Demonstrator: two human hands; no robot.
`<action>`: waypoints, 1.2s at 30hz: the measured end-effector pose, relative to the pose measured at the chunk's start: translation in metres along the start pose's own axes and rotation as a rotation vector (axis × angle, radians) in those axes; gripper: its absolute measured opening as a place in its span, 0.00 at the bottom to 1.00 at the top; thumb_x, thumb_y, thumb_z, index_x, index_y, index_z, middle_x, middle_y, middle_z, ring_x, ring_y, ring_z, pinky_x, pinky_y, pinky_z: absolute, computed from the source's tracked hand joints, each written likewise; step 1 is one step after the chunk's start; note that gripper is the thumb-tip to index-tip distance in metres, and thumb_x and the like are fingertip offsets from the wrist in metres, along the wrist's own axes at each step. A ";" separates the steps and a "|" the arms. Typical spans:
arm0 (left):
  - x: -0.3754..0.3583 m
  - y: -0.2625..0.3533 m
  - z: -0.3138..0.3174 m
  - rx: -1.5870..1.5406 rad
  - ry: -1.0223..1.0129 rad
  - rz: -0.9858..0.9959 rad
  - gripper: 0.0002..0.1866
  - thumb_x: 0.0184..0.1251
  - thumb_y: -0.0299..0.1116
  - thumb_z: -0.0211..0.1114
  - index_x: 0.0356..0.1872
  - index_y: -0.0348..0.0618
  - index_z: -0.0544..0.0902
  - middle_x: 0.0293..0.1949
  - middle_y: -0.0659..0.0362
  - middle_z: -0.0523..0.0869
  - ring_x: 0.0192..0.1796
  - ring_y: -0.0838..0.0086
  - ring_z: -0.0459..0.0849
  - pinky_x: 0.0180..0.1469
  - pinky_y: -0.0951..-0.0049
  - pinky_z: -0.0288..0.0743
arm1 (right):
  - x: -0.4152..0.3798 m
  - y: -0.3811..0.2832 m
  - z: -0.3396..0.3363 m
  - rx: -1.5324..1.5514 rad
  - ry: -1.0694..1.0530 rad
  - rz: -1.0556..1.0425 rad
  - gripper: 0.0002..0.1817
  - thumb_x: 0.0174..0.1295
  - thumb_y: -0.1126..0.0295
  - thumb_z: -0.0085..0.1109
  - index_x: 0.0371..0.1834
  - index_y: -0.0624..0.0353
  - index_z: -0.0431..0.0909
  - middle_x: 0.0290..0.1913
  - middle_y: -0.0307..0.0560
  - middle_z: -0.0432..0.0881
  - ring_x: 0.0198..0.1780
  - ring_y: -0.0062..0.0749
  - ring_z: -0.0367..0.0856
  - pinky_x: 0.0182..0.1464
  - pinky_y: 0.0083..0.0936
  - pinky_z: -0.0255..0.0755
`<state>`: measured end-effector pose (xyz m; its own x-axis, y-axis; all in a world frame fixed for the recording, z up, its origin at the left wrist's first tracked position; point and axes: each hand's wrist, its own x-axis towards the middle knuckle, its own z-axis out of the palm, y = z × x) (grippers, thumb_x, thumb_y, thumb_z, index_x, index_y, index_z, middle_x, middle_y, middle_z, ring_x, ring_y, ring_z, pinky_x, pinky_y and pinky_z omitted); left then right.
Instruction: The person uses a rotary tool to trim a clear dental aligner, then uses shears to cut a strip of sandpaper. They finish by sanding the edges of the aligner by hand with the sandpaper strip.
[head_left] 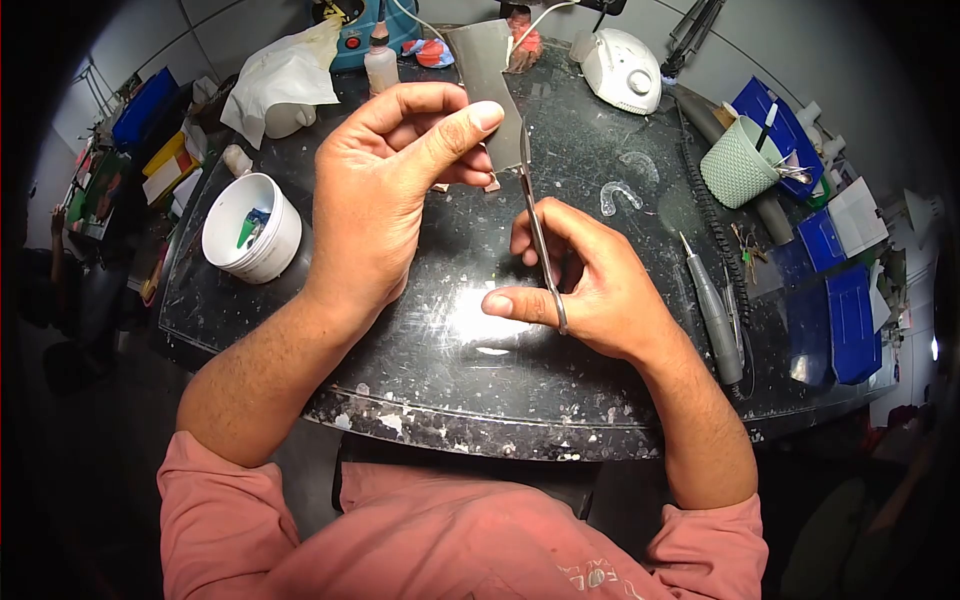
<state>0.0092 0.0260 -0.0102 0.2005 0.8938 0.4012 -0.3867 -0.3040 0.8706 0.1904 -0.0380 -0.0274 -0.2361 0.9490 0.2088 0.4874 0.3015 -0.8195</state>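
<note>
My left hand (385, 175) pinches a grey sheet (487, 65) that looks like sandpaper, thumb on its near face, holding it raised above the dark bench. A pair of scissors (540, 230) is in my right hand (595, 275), with thumb and fingers at the handles. The scissor blades point away from me and meet the sheet's lower right edge, which looks cut unevenly. Small brownish scraps (492, 184) show just below the sheet. To the right on the bench lie a clear dental tray (621, 197) and a fainter second one (640, 165).
A white tub (252, 235) with small items stands at left. Behind are a dropper bottle (381, 68), a white cloth (285, 80) and a white control unit (620, 72). At right are a green cup (738, 165) of tools, keys (748, 250) and a grey handpiece (712, 310).
</note>
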 end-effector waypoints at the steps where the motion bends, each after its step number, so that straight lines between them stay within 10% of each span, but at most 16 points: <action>1: 0.000 0.000 0.000 0.011 0.003 0.000 0.09 0.66 0.27 0.67 0.44 0.35 0.81 0.34 0.59 0.85 0.33 0.80 0.84 0.37 0.80 0.81 | 0.000 -0.001 0.000 0.004 0.002 0.002 0.33 0.40 0.41 0.78 0.30 0.60 0.74 0.27 0.39 0.70 0.28 0.24 0.69 0.30 0.23 0.66; 36: 0.000 -0.001 -0.001 0.023 -0.044 -0.013 0.09 0.67 0.28 0.65 0.44 0.35 0.82 0.35 0.58 0.85 0.34 0.79 0.84 0.39 0.80 0.81 | -0.001 -0.001 0.002 0.041 0.028 0.037 0.32 0.41 0.42 0.78 0.27 0.59 0.74 0.22 0.37 0.70 0.24 0.20 0.66 0.27 0.21 0.62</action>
<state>0.0085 0.0266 -0.0110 0.2450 0.8827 0.4010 -0.3627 -0.3001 0.8822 0.1886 -0.0396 -0.0278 -0.1944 0.9619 0.1924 0.4604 0.2626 -0.8480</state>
